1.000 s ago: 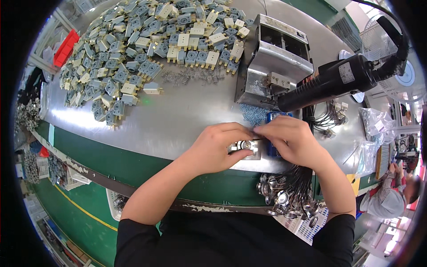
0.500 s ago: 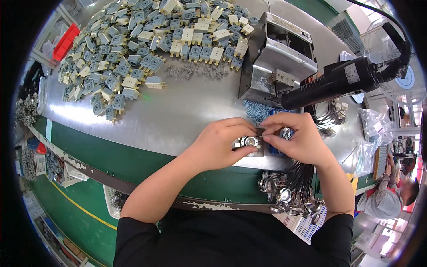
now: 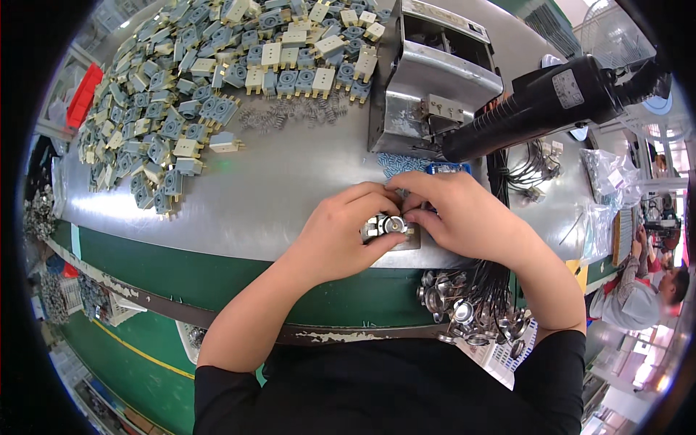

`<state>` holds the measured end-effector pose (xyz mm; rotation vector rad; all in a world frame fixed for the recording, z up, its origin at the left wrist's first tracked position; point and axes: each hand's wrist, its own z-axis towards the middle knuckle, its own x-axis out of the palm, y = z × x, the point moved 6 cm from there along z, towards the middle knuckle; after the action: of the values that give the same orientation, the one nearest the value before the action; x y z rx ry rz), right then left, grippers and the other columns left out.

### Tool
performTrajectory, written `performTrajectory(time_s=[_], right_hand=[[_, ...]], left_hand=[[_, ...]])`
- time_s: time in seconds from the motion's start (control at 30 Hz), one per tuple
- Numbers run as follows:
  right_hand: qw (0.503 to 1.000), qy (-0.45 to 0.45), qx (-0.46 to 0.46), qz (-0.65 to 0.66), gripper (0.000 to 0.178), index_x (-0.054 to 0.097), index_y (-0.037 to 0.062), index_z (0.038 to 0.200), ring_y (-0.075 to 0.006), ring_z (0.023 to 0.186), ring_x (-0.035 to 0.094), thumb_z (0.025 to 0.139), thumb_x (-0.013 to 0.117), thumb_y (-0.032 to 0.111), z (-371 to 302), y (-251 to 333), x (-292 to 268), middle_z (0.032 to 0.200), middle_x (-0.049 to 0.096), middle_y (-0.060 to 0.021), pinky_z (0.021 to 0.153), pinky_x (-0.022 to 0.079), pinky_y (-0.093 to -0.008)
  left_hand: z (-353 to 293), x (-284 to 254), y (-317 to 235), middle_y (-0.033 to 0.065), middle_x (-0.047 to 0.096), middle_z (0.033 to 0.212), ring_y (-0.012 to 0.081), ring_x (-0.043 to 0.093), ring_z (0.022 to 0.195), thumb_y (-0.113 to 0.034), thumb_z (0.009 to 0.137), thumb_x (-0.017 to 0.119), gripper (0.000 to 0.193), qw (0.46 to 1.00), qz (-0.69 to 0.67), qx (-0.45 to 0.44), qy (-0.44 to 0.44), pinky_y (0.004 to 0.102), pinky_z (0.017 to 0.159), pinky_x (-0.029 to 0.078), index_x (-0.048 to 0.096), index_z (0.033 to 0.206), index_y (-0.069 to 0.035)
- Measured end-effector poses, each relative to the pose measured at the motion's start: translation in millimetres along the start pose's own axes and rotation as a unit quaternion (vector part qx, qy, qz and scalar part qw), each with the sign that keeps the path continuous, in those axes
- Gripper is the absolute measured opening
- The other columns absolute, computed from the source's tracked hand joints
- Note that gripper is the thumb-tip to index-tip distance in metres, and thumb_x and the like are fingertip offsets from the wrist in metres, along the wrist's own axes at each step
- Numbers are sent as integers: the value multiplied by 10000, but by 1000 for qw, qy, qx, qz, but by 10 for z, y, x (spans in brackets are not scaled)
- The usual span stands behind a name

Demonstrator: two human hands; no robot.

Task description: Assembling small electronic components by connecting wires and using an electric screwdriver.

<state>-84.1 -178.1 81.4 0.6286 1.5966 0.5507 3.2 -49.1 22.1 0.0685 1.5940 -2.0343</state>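
My left hand [image 3: 337, 235] is closed round a small round silver metal part [image 3: 391, 225] with a dark ring, thumb on its near side and fingers on its far side. The part rests on or just above a small metal plate [image 3: 412, 241] at the bench's front edge. My right hand [image 3: 460, 217] comes in from the right, its fingertips pinched together against the part and touching the left fingers. Whatever the right fingertips hold is hidden. Behind the hands lies a pile of small blue screws [image 3: 404, 164], beside a blue container [image 3: 448, 168] partly covered by my right hand.
A black cylindrical power tool [image 3: 536, 109] slants beside a metal box fixture [image 3: 435, 80]. Grey and cream plug-like blocks [image 3: 181, 109] heap at the far left, with loose springs [image 3: 290, 112] near them. Black cables with metal rings [image 3: 464, 312] hang over the front edge. A co-worker [image 3: 634, 301] sits far right.
The view has shifted, so the bench things sit further left and higher. My right hand has turned and its fingers now reach further over the metal part; my left hand keeps its grip.
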Motion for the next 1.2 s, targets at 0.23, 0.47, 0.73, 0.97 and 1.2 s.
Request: performTrajectory(time_s=[0.23,0.47,0.73,0.97,1.2], right_hand=[[991,-114,-26,-67,441,648,29,1270,-368,813,726,854,796,33,-175,-5,31,875,753,-134,742,564,-421],[895,-363,-211,-150,519,553,1,1361,-254,859,670,894,767,72,-872,49,-530,974,692,-120,740,511,-379],[890,-345,-119,273,1043,353,21,1577,-280,1114,638,926,629,788,-169,-216,-839,1183,629,-169,1007,502,-441],[860,-321,-87,388,1121,392,39,1470,-204,638,558,837,445,963,193,-91,-885,800,554,-84,637,490,-367],[788,-459,-122,391,1135,425,63,1439,-206,601,528,807,378,1005,249,-95,-1147,761,531,-74,610,467,-368]], left_hand=[[13,12,-35,145,746,1219,333,736,1115,-83,802,885,353,1000,-5,18,-1,407,950,595,769,1131,-27],[30,-12,-40,120,774,1177,311,761,1056,-87,806,882,306,999,16,38,24,399,907,617,792,1092,-26],[76,-17,-55,112,780,1155,305,767,1027,-111,806,885,289,997,42,45,39,397,879,623,788,1065,-28],[63,-24,-66,98,782,1134,297,770,1005,-127,807,889,285,997,41,54,32,394,873,627,791,1060,-42],[73,-26,-59,82,782,1129,270,769,1000,-137,803,897,289,997,45,60,30,387,851,628,793,1061,-56]])
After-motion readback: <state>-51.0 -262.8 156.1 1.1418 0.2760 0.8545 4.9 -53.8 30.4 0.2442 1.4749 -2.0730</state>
